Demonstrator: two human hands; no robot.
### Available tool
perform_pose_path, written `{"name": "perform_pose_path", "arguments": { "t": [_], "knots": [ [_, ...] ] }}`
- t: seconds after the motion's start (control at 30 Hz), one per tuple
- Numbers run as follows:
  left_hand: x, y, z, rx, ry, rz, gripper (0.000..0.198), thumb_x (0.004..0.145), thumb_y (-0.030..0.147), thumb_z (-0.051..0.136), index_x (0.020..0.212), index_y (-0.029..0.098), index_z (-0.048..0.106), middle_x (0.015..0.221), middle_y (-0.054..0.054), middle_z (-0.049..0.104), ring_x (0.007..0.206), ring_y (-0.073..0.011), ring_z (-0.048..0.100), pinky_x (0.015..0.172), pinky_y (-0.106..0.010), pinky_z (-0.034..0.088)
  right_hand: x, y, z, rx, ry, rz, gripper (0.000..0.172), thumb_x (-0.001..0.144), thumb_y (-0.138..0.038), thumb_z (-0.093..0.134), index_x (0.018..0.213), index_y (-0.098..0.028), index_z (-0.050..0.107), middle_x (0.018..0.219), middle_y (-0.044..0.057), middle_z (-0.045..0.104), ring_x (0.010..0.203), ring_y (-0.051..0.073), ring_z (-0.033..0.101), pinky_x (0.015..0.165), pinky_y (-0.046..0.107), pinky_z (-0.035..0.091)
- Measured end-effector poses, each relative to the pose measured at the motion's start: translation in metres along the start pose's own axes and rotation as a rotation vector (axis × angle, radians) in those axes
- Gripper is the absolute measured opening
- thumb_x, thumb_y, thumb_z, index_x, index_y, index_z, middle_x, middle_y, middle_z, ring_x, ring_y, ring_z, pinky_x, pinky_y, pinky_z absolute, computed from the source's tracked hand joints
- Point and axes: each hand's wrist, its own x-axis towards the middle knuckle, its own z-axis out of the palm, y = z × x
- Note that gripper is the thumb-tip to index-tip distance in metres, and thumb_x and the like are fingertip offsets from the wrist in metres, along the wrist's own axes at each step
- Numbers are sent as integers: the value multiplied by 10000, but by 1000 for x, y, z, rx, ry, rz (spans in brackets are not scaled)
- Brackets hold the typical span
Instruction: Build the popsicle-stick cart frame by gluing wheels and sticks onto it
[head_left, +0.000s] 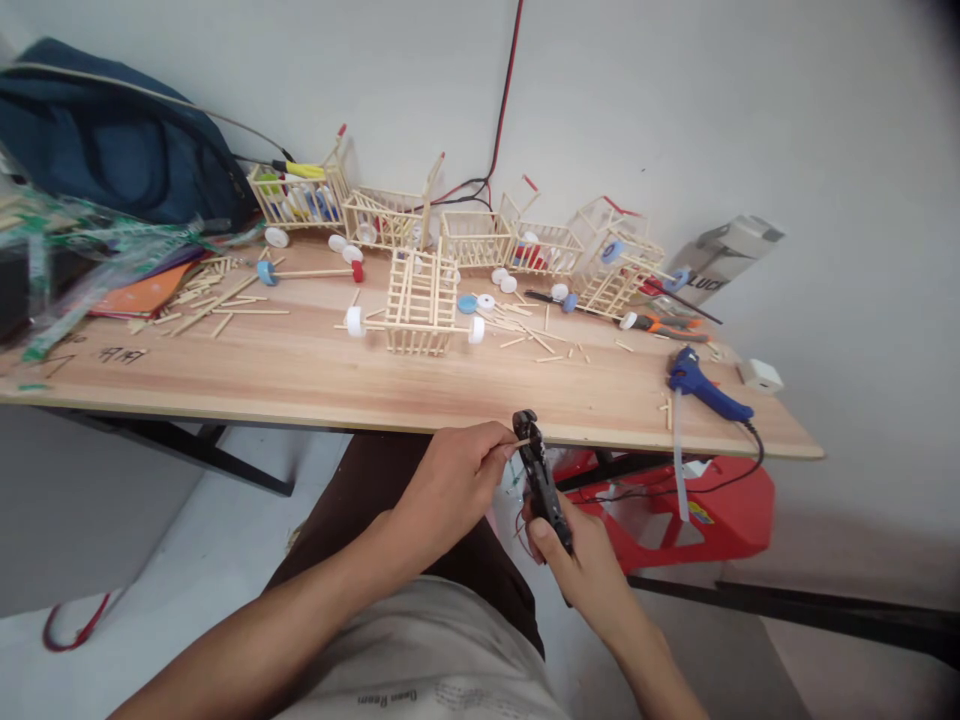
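My left hand [459, 478] pinches a thin wooden stick [523, 442] just off the table's front edge. The stick's far end lies at the jaws of a dark hand tool [541, 480] that looks like pliers or a cutter. Wrapped round that tool's handles is my right hand [581, 560]. Beyond the hands, a small stick-built cart [421, 300] rests on the table with a white wheel on each side. A blue glue gun [705, 385] lies to the right, a clear glue stick hanging from it over the edge.
Several more stick carts [472, 240] line the wall. Cut sticks [217, 300] and bottle-cap wheels are scattered over the wooden table [300, 375]. A blue bag [127, 140] stands at left, orange-handled pliers [667, 327] at right. Below the table is a red stool [720, 520].
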Motion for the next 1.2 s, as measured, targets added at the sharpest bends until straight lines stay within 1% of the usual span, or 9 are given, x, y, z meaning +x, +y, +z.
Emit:
{"name": "perform_pose_path", "arguments": {
  "t": [0.3, 0.57, 0.73, 0.93, 1.1, 1.2],
  "knots": [
    [-1, -2, 0, 20, -6, 3, 252, 944, 195, 458, 872, 164, 698, 651, 18, 581, 606, -112, 497, 614, -210, 366, 1, -3, 0, 38, -55, -14, 378, 985, -517, 386, 854, -202, 549, 678, -10, 597, 586, 138, 551, 572, 249, 406],
    [-1, 0, 1, 62, 6, 24, 258, 949, 186, 457, 863, 163, 700, 692, 3, 640, 627, -118, 542, 642, -214, 387, 0, -3, 2, 15, -16, -2, 375, 977, -516, 412, 829, -201, 552, 643, -17, 573, 560, 134, 535, 558, 247, 393],
    [-1, -1, 2, 75, 4, 48, 258, 953, 178, 457, 880, 173, 704, 812, -23, 716, 737, -143, 629, 708, -225, 418, -1, -2, 2, 13, -5, 7, 365, 975, -504, 423, 808, -204, 545, 600, -34, 547, 531, 129, 526, 538, 245, 387],
    [-1, -2, 3, 80, 11, 62, 252, 949, 161, 462, 893, 173, 708, 829, -21, 724, 758, -145, 641, 716, -226, 418, -2, -1, 1, -3, 12, 22, 376, 964, -508, 442, 766, -202, 535, 569, -39, 516, 512, 124, 507, 510, 243, 370],
    [-1, -2, 3, 124, 11, 42, 251, 942, 150, 469, 887, 159, 713, 783, -24, 714, 716, -149, 627, 687, -237, 411, 0, 1, 1, -6, 23, 30, 396, 952, -534, 449, 755, -201, 535, 573, -36, 522, 524, 126, 512, 518, 243, 379],
    [-1, -3, 5, 113, 3, 37, 249, 939, 140, 467, 869, 163, 705, 834, -33, 733, 765, -159, 653, 721, -240, 427, 1, 0, 1, -9, 34, 17, 394, 954, -527, 449, 747, -202, 532, 564, -37, 516, 520, 127, 507, 516, 247, 374]
  ]
}}
